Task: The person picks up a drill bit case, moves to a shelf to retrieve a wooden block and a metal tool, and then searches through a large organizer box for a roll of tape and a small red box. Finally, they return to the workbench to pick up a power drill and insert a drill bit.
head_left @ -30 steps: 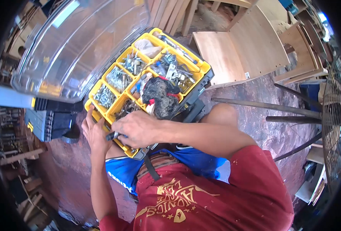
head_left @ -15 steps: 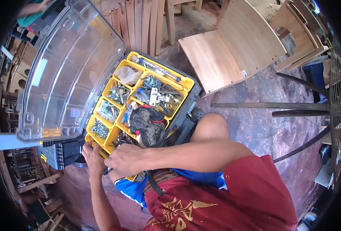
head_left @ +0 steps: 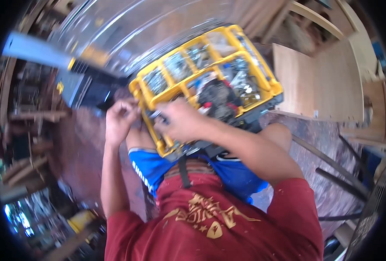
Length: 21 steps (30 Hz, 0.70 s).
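A yellow compartment organizer (head_left: 137, 89) sits tilted in front of me, with its clear lid (head_left: 154, 26) swung up behind. My right hand (head_left: 182, 119) is over the near left compartments, its fingers closed around a small dark and metallic item (head_left: 159, 115), too blurred to name. Just off the organizer's left corner is my left hand (head_left: 120, 122), with its fingers curled together; whatever may be in them is hidden. Small screws (head_left: 156, 81) fill a left compartment. A dusty black fabric item with red edging (head_left: 219, 98) lies in the middle, beside metal hardware (head_left: 247, 91).
A wooden panel piece (head_left: 317, 80) stands on the floor at the right. Dark curved bars (head_left: 339, 185) reach in from the right edge. A blue and black case (head_left: 82, 89) is left of the organizer. Wooden parts line the left side.
The head view has turned, so the organizer appears higher and further right. My left hand has come away from the organizer's edge. My right hand has lifted slightly, showing the small dark item.
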Motion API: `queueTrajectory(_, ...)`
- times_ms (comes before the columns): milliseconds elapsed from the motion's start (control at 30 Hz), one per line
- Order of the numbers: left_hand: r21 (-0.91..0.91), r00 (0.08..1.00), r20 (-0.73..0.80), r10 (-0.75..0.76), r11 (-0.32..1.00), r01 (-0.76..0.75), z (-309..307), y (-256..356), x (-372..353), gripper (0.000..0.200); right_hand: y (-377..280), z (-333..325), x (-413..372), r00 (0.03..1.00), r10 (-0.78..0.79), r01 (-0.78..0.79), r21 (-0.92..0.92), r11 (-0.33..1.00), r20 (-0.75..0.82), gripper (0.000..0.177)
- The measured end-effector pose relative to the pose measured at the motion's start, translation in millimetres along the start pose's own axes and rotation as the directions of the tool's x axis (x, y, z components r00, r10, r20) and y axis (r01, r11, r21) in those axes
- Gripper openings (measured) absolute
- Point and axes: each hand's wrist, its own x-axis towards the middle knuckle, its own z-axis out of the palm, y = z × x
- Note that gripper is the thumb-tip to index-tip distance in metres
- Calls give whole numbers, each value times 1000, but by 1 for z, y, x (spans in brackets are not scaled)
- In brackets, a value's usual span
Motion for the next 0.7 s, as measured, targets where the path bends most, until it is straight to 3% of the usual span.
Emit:
queueTrajectory(33, -287, 997, -77, -31, 958, 8, 0, 4, -8, 12, 1, 2, 1, 1000, -7, 7, -64, 998, -4, 27)
queueTrajectory(67, -342, 984, -172, -46, 939, -16, -2, -3, -15, 11, -2, -1, 3, 1000, -6, 8, -97, 995, 14, 25)
queueTrajectory(133, -634, 931, -308, -196, 771, -47, 6, -10, -34, 9, 6, 4, 18, 979, 164, -173, 73, 982, 117, 24)
queueTrajectory(200, -768, 891, -339, -303, 637, -75, 17, -28, -54, 11, 8, 12, 37, 953, 287, -283, -49, 958, 98, 24)
queueTrajectory(267, -828, 871, -303, -387, 560, -39, 26, -38, -76, 16, 7, 24, 54, 962, 261, -248, -140, 958, 80, 32)
queueTrajectory(333, -836, 794, -284, -538, 544, 69, 34, -27, -94, 18, 11, 42, 65, 981, 194, -191, -241, 952, -12, 41)
queueTrajectory(367, -861, 811, -245, -532, 503, 70, 36, -36, -101, 18, 15, 50, 65, 994, 61, -79, -201, 976, -93, 57)
queueTrajectory(467, -913, 819, -181, -544, 402, 65, 33, -69, -118, 20, -12, 49, 68, 965, 261, -258, -265, 929, -26, 69)
queueTrajectory(533, -932, 803, -170, -572, 357, 56, 29, -71, -127, 22, -3, 64, 64, 982, 170, -187, -335, 923, -80, 69)
queueTrajectory(567, -922, 788, -186, -587, 382, 67, 29, -69, -127, 26, 2, 67, 63, 987, 117, -149, -375, 915, -107, 69)
queueTrajectory(667, -705, 785, -259, -563, 666, 245, 32, -43, -120, 26, -2, 63, 60, 967, 166, -229, -375, 898, -193, 70)
queueTrajectory(700, -602, 830, -257, -496, 753, 263, 39, -42, -122, 31, 0, 58, 61, 962, 201, -249, -289, 924, -185, 63)
